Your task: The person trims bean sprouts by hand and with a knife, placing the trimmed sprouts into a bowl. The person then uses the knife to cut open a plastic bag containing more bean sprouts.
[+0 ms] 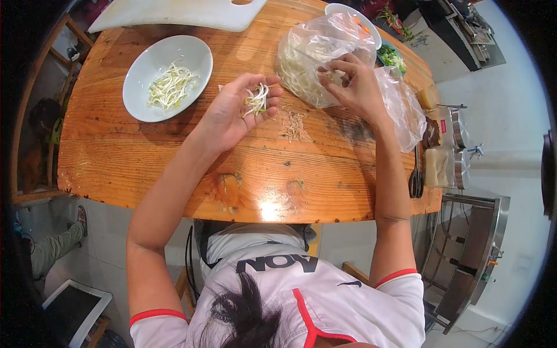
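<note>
A smooth white bowl (192, 53) holds slender bean sprouts (173, 87); the left hand (235, 107) cradles a sprout bunch (256, 100) in curled fingers. Wispy scraps (296, 126) litter the glossy, grained wooden table (272, 165). At a crinkled clear plastic bag (299, 75), the right hand (355, 87) bends its fingers, grip unclear. Beyond: scissors (416, 181), white wall (519, 104).

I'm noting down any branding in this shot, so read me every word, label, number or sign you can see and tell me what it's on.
"AON": dark letters, upside down in this view, on the white short-sleeved fabric shirt with red trim.
No words: small dark swoosh mark, same shirt.
Too small to read: small red rectangular label among the silver-lidded round containers at right.
I can make out no numbers.
</note>
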The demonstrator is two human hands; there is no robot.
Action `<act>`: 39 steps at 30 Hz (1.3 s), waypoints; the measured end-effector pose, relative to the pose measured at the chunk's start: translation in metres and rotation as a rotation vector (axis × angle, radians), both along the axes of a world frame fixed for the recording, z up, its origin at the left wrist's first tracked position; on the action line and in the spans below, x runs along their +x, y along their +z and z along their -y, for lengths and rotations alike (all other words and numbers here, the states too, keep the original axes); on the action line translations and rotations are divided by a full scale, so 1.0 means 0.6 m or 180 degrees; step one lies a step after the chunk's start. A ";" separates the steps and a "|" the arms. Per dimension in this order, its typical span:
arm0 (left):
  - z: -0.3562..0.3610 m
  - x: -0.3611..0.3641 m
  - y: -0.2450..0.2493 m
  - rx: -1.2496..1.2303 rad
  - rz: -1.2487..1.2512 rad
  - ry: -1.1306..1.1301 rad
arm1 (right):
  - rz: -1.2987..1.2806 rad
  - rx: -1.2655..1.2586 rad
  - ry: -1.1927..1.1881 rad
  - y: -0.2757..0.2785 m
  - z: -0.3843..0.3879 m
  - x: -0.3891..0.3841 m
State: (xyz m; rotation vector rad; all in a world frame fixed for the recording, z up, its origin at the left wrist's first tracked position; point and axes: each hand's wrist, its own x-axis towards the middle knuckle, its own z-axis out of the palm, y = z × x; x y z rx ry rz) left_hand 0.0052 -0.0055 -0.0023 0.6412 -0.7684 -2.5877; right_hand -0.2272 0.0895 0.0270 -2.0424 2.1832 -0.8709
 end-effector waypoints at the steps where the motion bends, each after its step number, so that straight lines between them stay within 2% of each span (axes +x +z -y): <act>1: 0.000 0.000 0.001 -0.0010 0.0016 0.0009 | 0.0029 -0.0024 -0.0014 -0.001 0.001 0.000; 6: -0.002 0.001 0.006 -0.0025 0.0050 0.0034 | 0.0540 -0.0131 -0.0296 0.011 0.000 0.006; 10: -0.001 0.001 0.001 -0.0011 -0.0001 0.0024 | 0.0618 -0.0172 -0.0507 0.041 -0.007 0.007; 13: -0.002 0.000 0.002 -0.0047 0.0024 -0.0007 | 0.0215 -0.0059 -0.0665 0.060 -0.016 0.005; 17: -0.006 0.000 0.005 -0.0155 0.0058 -0.0035 | 0.0648 0.0385 -0.0681 0.097 -0.031 0.005; 18: -0.010 0.000 0.007 -0.0205 0.0076 -0.0029 | 0.1059 0.0465 -0.0621 0.097 -0.034 -0.003; 21: -0.021 -0.002 0.013 -0.0292 0.0246 -0.0082 | 0.1161 0.0705 -0.0515 0.104 -0.041 0.000; 24: -0.032 -0.007 0.008 -0.0493 0.0377 -0.0121 | 0.0920 0.0626 -0.0310 0.111 -0.040 0.037; 27: -0.035 -0.006 0.010 -0.0543 0.0339 -0.0214 | 0.0901 0.0526 0.0266 0.096 -0.036 0.066; 33: -0.019 -0.004 0.006 -0.0038 0.0185 -0.0482 | 0.1335 0.0931 0.0983 0.077 -0.033 0.072; 35: -0.026 -0.004 0.008 -0.0403 0.0315 -0.0363 | 0.1487 0.0899 0.1050 0.072 -0.033 0.070; 38: -0.033 -0.008 0.007 -0.0908 0.0355 -0.0393 | 0.1652 0.1455 0.0572 0.094 -0.037 0.079; 39: -0.033 -0.009 0.005 -0.1071 0.0341 -0.0435 | 0.1736 0.1442 0.0647 0.088 -0.037 0.076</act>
